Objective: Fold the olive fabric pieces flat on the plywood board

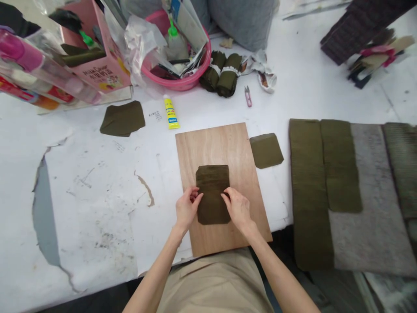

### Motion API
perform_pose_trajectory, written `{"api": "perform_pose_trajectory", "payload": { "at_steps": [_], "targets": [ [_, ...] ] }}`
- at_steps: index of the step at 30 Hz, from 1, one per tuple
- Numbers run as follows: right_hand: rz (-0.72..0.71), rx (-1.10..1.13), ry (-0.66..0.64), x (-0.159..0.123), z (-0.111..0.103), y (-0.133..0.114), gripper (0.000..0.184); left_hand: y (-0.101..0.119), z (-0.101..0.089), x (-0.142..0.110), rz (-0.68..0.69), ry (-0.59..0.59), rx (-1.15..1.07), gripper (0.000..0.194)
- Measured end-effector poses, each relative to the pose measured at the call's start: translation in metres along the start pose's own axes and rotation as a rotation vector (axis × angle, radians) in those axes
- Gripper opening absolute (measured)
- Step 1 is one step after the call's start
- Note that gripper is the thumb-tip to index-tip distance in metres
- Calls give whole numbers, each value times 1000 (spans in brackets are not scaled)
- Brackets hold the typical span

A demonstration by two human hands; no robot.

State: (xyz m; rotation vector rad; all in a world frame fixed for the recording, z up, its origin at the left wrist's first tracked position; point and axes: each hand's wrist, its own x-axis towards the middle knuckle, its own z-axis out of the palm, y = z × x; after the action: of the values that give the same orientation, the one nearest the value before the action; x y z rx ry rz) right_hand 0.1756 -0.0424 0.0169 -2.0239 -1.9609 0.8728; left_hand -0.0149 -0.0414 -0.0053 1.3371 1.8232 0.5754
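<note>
A dark olive fabric piece (pixel 213 206) with clipped lower corners lies on a thin wooden board (pixel 221 141). Its upper part shows a darker band, like a fold. My left hand (pixel 188 206) pinches its left edge between thumb and fingers. On the opposite edge, my right hand (pixel 238 208) pinches the cloth in the same way, at about the same height. Right of the board, partly against its edge, rests a single olive fabric piece (pixel 267 150) of similar shape. Several more cut pieces (pixel 123 118) lie stacked at the upper left.
Behind the board are a yellow glue tube (pixel 171 114), pink thread snips (pixel 248 96) and two rolled olive bundles (pixel 221 74). A pink basket (pixel 208 56) and a pink box (pixel 114 69) hold supplies. Olive and grey fabric panels (pixel 309 191) lie at right. The table's white covering is torn at left.
</note>
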Motion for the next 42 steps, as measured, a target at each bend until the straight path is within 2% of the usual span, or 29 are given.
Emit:
{"api": "perform_pose_trajectory", "payload": {
  "at_steps": [9,16,42],
  "targets": [
    [80,-58,-7,1,-4,2,18,3,3,-1,-22,24,24,20],
    [87,-40,-3,5,-3,8,22,2,5,-1,-29,53,33,20],
    [143,-2,-22,8,-4,7,14,1,3,0,-23,56,20,21]
  ]
}}
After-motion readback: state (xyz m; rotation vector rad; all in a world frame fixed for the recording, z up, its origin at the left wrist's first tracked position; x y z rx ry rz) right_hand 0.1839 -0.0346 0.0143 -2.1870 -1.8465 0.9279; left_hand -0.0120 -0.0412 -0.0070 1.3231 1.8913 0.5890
